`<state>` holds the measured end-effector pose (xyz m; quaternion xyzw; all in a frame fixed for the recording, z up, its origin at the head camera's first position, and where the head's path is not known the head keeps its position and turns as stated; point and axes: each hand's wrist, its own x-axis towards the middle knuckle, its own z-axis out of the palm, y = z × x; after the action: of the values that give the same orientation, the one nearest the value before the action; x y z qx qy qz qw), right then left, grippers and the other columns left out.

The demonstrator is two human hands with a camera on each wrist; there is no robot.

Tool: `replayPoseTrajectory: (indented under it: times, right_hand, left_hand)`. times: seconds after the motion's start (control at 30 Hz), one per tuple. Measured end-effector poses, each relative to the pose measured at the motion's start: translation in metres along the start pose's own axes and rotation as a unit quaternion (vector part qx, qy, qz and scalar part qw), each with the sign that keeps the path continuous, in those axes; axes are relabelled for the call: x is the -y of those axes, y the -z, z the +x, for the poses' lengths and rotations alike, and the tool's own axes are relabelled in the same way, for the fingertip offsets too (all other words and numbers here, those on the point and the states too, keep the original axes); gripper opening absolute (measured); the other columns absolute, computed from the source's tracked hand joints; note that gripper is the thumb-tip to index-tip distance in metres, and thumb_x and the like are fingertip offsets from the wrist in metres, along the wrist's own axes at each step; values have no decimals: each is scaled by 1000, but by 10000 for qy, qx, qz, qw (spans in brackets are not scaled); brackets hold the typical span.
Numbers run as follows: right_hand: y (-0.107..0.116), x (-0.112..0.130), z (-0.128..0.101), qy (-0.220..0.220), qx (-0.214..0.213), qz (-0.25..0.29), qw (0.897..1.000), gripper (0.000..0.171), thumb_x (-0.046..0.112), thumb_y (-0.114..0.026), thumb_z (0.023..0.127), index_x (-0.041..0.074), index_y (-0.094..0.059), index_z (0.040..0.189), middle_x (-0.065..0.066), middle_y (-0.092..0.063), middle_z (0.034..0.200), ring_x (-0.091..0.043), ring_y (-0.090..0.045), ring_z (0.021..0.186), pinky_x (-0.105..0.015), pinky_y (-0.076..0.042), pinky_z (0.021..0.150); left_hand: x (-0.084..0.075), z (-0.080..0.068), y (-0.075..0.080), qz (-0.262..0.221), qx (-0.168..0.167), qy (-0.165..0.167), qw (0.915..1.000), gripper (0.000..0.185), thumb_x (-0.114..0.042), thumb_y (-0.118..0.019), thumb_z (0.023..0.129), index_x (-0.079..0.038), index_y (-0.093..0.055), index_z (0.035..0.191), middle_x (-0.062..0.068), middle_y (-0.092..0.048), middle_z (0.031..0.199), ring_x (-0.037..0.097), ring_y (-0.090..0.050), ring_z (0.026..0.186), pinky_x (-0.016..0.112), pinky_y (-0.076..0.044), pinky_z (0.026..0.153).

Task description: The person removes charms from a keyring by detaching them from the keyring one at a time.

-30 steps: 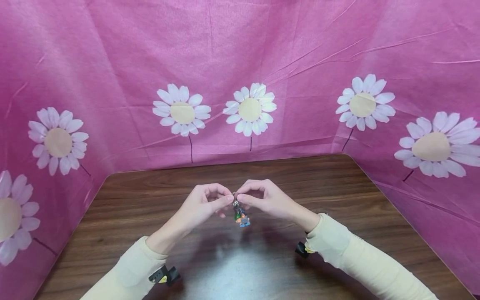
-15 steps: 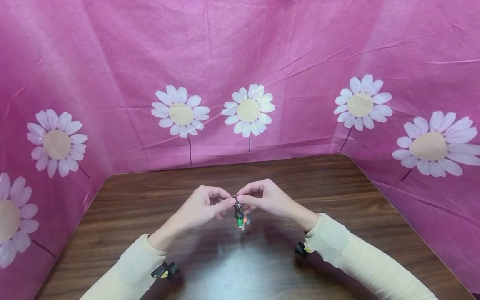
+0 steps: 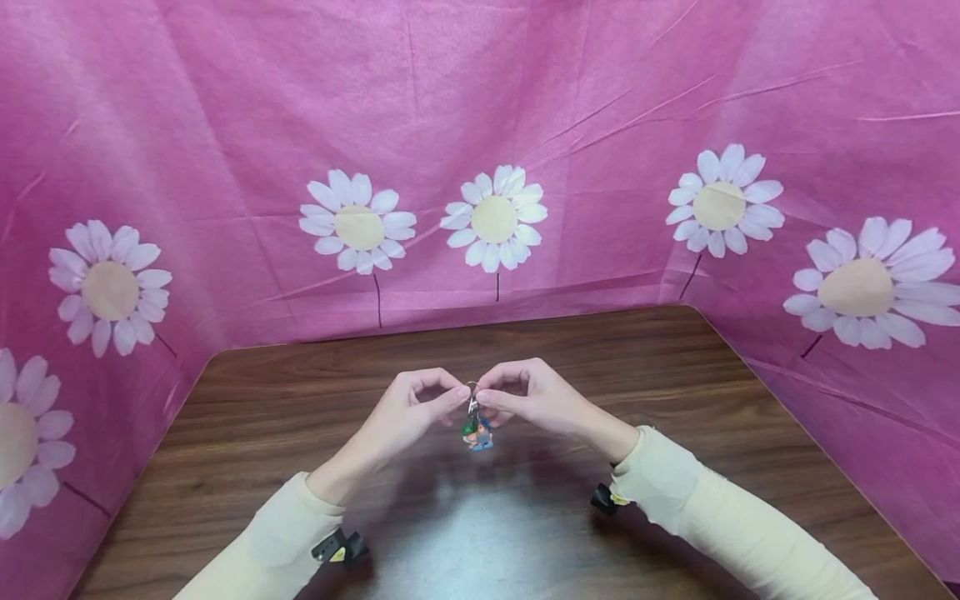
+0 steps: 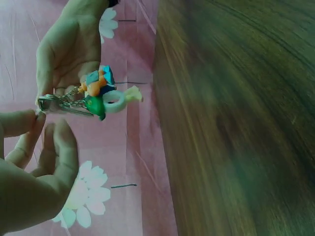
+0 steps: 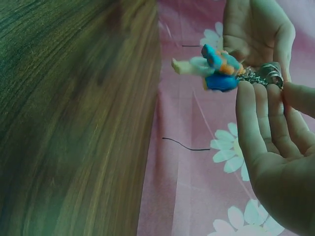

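Both hands meet above the middle of the tabletop (image 3: pixel 675 375), and between their fingertips hangs a keyring (image 3: pixel 472 388). The left hand (image 3: pixel 411 410) pinches the thin metal ring between thumb and curled forefinger, its other fingers (image 4: pixel 59 147) loosely bent beneath; the right hand (image 3: pixel 529 398) pinches the same ring from the opposite side, thumb and forefinger pressed together, so the two sets of fingertips nearly touch. The ring is bright steel wire, coiled flat, with a short link chain (image 5: pixel 248 74) below it. From the chain, just under the fingertips and clear of the wood, dangles a cluster of small charms (image 3: pixel 476 433): smooth, glossy moulded pieces in green, orange and blue, and a pale ring-shaped one (image 4: pixel 115 101) with a little pointed tab. In the wrist views the charms stand out sideways from the palms toward the wood without touching it. The tabletop is dark brown with a fine straight grain and a soft sheen where light pools near the wrists. Cream knitted sleeves (image 3: pixel 697 492) cover both forearms, each with a small black clip (image 3: pixel 341 550) on the underside. A thin, creased pink cloth (image 3: pixel 570 108) printed with white daisies (image 3: pixel 495 218) on dark stems walls in the far edge and both sides.
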<state>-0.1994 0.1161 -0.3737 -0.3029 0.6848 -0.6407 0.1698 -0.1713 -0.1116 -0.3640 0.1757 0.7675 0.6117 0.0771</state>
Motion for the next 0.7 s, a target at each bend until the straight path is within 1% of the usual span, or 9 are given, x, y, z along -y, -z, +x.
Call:
replayPoseTrajectory:
  times: [0.1, 0.23, 0.33, 0.4, 0.47, 0.53, 0.57, 0.63, 0.7]
  right_hand:
    - [0, 0, 0, 20, 8, 45, 10000, 15, 6, -66, 99, -6, -69, 107, -21, -72, 97, -28, -72, 81, -55, -60, 74]
    - [0, -1, 1, -16, 52, 84, 9999, 16, 7, -65, 100, -6, -69, 107, -24, -71, 98, -36, -72, 80, -56, -60, 74]
    - [1, 0, 1, -45, 16, 38, 10000, 16, 8, -65, 100, -6, -69, 107, -22, -71, 96, -33, -72, 79, -51, -62, 73]
    - [1, 0, 1, -56, -26, 6, 10000, 16, 9, -66, 100, -5, -69, 108, -21, -71, 97, -30, -71, 78, -49, -62, 73]
    - [1, -1, 1, -9, -61, -22, 10000, 16, 9, -66, 100, -4, -69, 109, -19, -71, 98, -26, -71, 79, -49, -62, 73]
    - [1, -2, 1, 89, -127, -113, 9998, 16, 7, -68, 98, -3, -69, 110, -18, -71, 98, -25, -71, 80, -52, -61, 72]
    - [1, -4, 1, 144, -165, -205, 9996, 16, 7, -69, 97, -2, -68, 110, -17, -71, 97, -25, -71, 79, -52, -61, 71]
    - [0, -8, 0, 226, -239, -491, 9983, 17, 6, -73, 94, 0, -67, 109, -14, -70, 95, -25, -70, 79, -51, -62, 71]
    - [-1, -12, -1, 249, -305, -852, 9956, 21, 7, -78, 90, 3, -66, 107, -11, -69, 92, -24, -69, 79, -47, -62, 72]
  left_hand:
    - [4, 1, 0, 175, 47, 5, 9998, 20, -25, -67, 100, -5, -73, 101, 7, -74, 97, 39, -67, 89, 42, -59, 78]
    - [9, 3, 2, 461, 258, -82, 9986, 20, -23, -66, 101, -4, -72, 103, 11, -73, 97, 33, -69, 88, 44, -60, 77]
    - [9, 3, 3, 657, 348, -183, 9971, 20, -24, -66, 100, -5, -73, 102, 13, -73, 94, 26, -69, 84, 42, -61, 75]
    - [9, 3, 3, 604, 384, -254, 9971, 19, -23, -65, 101, -5, -72, 100, 13, -72, 95, 24, -69, 84, 42, -61, 77]
    - [9, 3, 2, 378, 389, -281, 9981, 19, -21, -64, 102, -3, -71, 100, 11, -73, 96, 21, -70, 85, 42, -61, 79]
    - [8, 3, 2, -78, 354, -230, 9991, 18, -17, -63, 102, 0, -69, 99, 10, -72, 98, 21, -70, 87, 41, -61, 81]
    - [8, 2, 2, -362, 323, -172, 9987, 17, -15, -63, 102, 2, -68, 99, 11, -72, 99, 21, -70, 87, 41, -61, 82]
    - [7, 3, 2, -951, 247, 19, 9952, 15, -12, -63, 101, 3, -66, 97, 11, -70, 99, 20, -69, 85, 39, -62, 79]
    - [6, 3, 2, -1418, 161, 215, 9895, 13, -10, -63, 100, 2, -65, 94, 10, -68, 97, 18, -68, 82, 36, -62, 75]
